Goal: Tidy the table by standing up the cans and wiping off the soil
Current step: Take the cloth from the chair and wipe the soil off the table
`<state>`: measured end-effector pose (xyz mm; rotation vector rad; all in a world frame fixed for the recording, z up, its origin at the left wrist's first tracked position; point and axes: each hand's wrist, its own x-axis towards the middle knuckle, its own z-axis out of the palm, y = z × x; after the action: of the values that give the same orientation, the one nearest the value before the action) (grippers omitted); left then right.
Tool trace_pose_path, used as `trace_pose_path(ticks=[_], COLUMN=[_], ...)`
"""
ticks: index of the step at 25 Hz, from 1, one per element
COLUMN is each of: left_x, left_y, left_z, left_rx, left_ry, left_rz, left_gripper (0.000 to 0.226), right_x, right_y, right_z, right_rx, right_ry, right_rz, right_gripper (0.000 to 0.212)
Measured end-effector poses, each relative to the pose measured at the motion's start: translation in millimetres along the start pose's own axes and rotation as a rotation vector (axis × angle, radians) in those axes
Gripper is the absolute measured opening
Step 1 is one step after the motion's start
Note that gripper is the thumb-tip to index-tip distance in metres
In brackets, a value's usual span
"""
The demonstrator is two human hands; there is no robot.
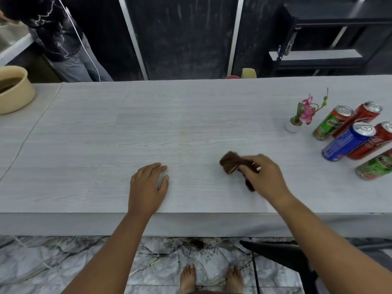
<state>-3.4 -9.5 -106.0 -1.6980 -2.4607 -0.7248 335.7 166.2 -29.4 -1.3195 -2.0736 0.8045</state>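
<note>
My right hand (266,177) grips a bunched brown cloth (230,162) just over the grey wood-grain table (148,128), right of centre near the front edge. My left hand (148,184) rests flat on the table with its fingers apart, holding nothing. Several cans stand upright in a cluster at the far right: a green can (331,125), a red can (360,117), a blue can (347,142), another red can (373,143) and a second green can (375,167). No soil shows on the tabletop. A patch of soil (197,244) lies on the marble floor under the front edge.
A small white pot with a pink flower (297,122) stands left of the cans. A beige bowl holding soil (14,90) sits at the table's far left. Another person (59,37) stands behind the far-left corner. A black chair (282,253) is by my right arm.
</note>
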Motion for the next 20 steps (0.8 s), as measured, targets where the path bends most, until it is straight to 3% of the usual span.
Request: trace_pose_path(ticks=[3,5,13,16,18,20], left_x=[-0.1,-0.2,0.7,0.4,-0.3,-2.0], left_y=[0.8,0.4,0.0,1.0,2.6,3.7], left_z=[-0.1,0.2,-1.1,-2.8,-3.5,-4.0], left_rx=[-0.005,-0.004,-0.004,-0.014,-0.022,-0.027], left_ry=[-0.002,-0.008,-0.003,-0.007,-0.010,-0.010], left_rz=[0.000,-0.004,-0.003,-0.002,-0.004,-0.010], left_gripper=[0.041,0.041,0.041,0.042,0.042,0.042], right_x=[39.4,37.9,-92.4,-101.2,-85.4,-63.6], right_y=[24.3,29.3,-16.4,-24.4,-16.3,4.4], right_z=[-8.5,-0.5,41.9,35.8,15.4,-18.5], right_rx=[-0.167,-0.240,-0.199,0.017,0.144,0.099], right_ry=[0.016,-0.037,-0.172,-0.254,-0.138,0.069], right_rz=[0.141,0.136,-0.242,-0.061,0.091,0.169], right_gripper=[0.029,0.027,0.032,0.025,0.021,0.020])
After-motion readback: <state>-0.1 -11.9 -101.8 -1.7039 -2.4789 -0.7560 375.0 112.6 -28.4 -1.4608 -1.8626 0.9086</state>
